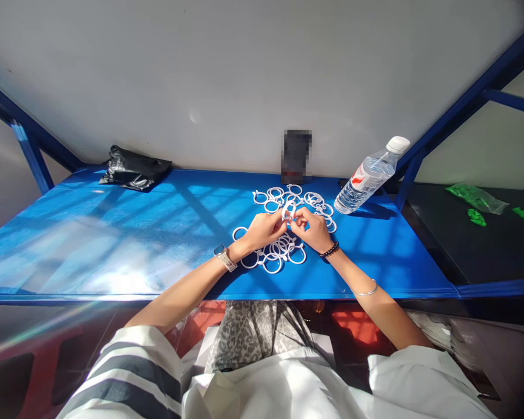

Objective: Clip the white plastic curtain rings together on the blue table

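Through my feed, I'd call the rings (pixel 281 247) smooth plastic with a faint satin sheen. I get hard glare off the table (pixel 179 233), so its top looks smooth and fairly glossy. The bag (pixel 133 169) shows me crinkled, shiny plastic film; the bottle (pixel 367 183) is clear, glossy plastic, its cap (pixel 398 144) duller plastic. I see a flat, matt wall (pixel 201 70) and a frame (pixel 471 103) of what looks like painted metal. The beads (pixel 330 251) look polished, the bangle (pixel 367 289) bright metal. The shirt (pixel 288 384) and trousers (pixel 262 326) I read as soft, matt, creased cloth.
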Tool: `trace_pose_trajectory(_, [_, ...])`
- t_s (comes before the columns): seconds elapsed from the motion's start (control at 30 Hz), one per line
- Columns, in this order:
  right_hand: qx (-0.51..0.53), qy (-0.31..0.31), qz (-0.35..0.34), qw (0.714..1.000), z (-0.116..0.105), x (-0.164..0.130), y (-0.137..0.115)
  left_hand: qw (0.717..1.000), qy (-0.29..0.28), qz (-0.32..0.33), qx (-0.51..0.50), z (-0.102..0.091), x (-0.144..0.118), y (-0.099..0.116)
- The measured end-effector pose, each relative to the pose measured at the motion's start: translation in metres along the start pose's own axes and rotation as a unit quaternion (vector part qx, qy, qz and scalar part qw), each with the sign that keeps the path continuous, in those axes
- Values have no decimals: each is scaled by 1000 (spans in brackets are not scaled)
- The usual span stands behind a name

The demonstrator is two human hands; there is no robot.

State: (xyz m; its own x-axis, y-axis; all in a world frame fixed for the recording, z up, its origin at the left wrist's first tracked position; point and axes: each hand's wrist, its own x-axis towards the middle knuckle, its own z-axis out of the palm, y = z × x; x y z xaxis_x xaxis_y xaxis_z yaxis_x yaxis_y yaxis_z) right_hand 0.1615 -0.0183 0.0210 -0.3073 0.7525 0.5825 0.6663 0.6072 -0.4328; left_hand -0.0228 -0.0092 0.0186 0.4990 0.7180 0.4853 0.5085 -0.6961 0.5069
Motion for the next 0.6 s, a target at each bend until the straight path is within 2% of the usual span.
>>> trace_pose_trajectory(0.33, [1, 11, -11, 1000, 2, -1, 2, 999, 37, 5, -31, 1, 1, 1])
trace_pose_trajectory(0.47, [2, -4, -1, 1000, 2, -1, 3, 999, 39, 12, -32, 1, 1, 2])
trace_pose_trajectory(0.6, [5, 8, -1, 1000, 2, -1, 4, 997, 45, 14, -54, 1, 1, 4])
